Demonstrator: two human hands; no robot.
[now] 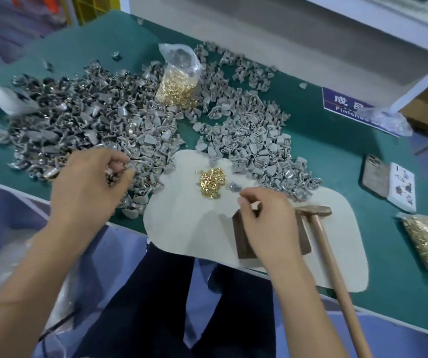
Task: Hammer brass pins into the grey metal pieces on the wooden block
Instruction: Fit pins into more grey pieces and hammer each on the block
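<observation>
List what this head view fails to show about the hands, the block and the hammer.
- Top of the wooden block: hidden under the right hand, so any grey piece on it is unseen.
- Right hand's fingertips: curled out of sight; whether they pinch a brass pin is unclear.
- Left hand: pinches something small and dark, blurred.
- Hammer: handle end cut off by the bottom edge.
- Blue sign: text partly covered by a plastic bag.

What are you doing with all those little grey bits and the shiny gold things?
A person is fitting brass pins into grey metal pieces. The left hand grips a few pieces at the edge of the big grey pile. The right hand hovers over the wooden block, fingers curled, possibly pinching something small. A little heap of loose brass pins lies on the white mat. The hammer lies beside the block, in nobody's hand.
</observation>
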